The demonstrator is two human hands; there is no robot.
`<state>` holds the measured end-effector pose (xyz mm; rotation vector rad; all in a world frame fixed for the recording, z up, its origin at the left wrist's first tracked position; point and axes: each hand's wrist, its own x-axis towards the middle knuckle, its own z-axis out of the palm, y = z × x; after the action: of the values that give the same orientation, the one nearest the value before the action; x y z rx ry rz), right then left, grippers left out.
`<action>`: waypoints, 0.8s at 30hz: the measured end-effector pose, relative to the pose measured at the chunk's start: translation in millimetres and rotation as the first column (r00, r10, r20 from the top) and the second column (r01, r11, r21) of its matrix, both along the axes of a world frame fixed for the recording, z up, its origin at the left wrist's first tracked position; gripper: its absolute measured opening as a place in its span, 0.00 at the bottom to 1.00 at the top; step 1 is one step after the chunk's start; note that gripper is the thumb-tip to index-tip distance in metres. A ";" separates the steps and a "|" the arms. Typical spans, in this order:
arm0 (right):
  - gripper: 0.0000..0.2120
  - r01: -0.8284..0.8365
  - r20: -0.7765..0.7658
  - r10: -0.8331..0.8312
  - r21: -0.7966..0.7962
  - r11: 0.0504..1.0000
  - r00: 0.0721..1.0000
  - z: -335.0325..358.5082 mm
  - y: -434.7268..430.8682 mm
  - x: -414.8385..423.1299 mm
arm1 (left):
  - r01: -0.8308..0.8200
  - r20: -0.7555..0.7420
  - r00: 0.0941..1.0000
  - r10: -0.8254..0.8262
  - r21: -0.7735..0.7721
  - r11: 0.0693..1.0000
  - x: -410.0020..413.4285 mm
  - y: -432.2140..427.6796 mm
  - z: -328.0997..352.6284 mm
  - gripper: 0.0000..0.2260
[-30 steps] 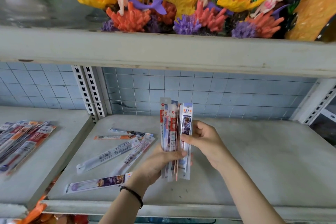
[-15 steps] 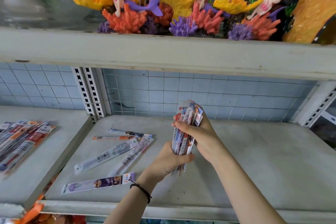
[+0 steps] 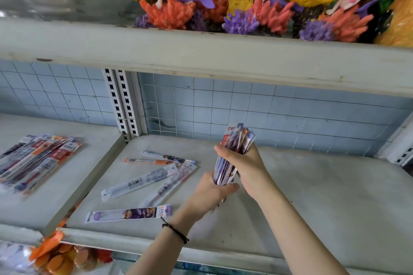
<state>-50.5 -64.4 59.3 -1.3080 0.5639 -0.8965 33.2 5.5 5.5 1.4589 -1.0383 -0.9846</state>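
Squaring up a bundle of pen packets (image 3: pixel 237 140) is judged to be the step in hand. The bundle stands nearly upright, its top tilted slightly right, held clear above the middle of the grey shelf (image 3: pixel 312 196). Right hand (image 3: pixel 248 164) wraps the bundle's middle from the right, fingers (image 3: pixel 222 152) curled across its front. Left hand (image 3: pixel 210 194) grips the lower end from the left, thumb pressed across the bottom of the packets; its wrist carries a black cord bracelet (image 3: pixel 175 231). Both forearms rise from the near edge and converge on the bundle. Several loose packets lie flat on the shelf to the left, the nearest a purple packet (image 3: pixel 129 213). Next move, as judged: free one hand while the other clamps firmly so nothing slips, then gather the loose packets or lay the bundle down
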 end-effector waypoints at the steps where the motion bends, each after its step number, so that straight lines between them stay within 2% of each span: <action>1: 0.13 -0.039 -0.008 0.039 -0.003 0.999 0.999 2.7 1.7 2.5 | 0.014 -0.001 1.000 -0.014 -0.002 1.000 7.0 4.1 1.4 0.09; 3: 0.23 -0.103 -0.040 0.102 -0.018 0.995 0.994 4.5 3.9 9.1 | 0.048 -0.043 0.998 -0.049 -0.034 0.998 21.6 14.0 5.4 0.08; 5: 0.29 -0.120 -0.094 0.117 -0.031 0.992 0.989 2.1 7.6 19.2 | 0.014 -0.171 0.985 -0.029 -0.086 0.996 40.8 23.3 6.6 0.09; 7: 0.23 -0.058 -0.180 0.054 -0.014 0.998 0.982 -3.0 11.2 26.8 | -0.063 -0.288 0.957 0.026 -0.117 0.991 62.7 32.5 9.1 0.10; 10: 0.10 0.004 -0.356 -0.033 -0.083 0.997 0.934 -18.1 14.9 45.0 | -0.115 -0.321 0.944 0.072 -0.117 0.986 112.3 51.5 9.8 0.12; 12: 0.06 -0.023 -0.450 -0.061 -0.179 0.984 0.891 -29.5 17.1 61.6 | -0.143 -0.315 0.943 0.102 -0.108 0.984 146.4 64.0 9.4 0.15; 14: 0.06 -0.031 -0.514 -0.114 -0.264 0.964 0.850 -38.5 19.4 83.5 | -0.197 -0.349 0.926 0.145 -0.120 0.973 177.3 72.0 8.0 0.14; 17: 0.11 -0.065 -0.620 -0.206 -0.385 0.920 0.757 -44.1 22.4 122.0 | -0.240 -0.409 0.895 0.178 -0.104 0.965 212.4 78.9 6.4 0.12; 20: 0.22 -0.145 -0.719 -0.266 -0.454 0.879 0.642 -50.6 21.0 155.8 | -0.220 -0.439 0.884 0.161 -0.088 0.971 237.0 84.9 2.7 0.12; 22: 0.29 -0.209 -0.784 -0.304 -0.476 0.854 0.541 -58.0 21.2 172.0 | -0.196 -0.436 0.888 0.146 -0.072 0.978 248.6 87.6 -0.2 0.12; 24: 0.32 -0.271 -0.826 -0.352 -0.496 0.825 0.440 -64.7 23.2 182.9 | -0.181 -0.459 0.878 0.133 -0.061 0.982 256.9 88.2 -3.8 0.12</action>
<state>132.4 -41.2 -5.4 -2.3842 1.2436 -0.2777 290.1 93.6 1.7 1.1317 -0.6072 -1.0710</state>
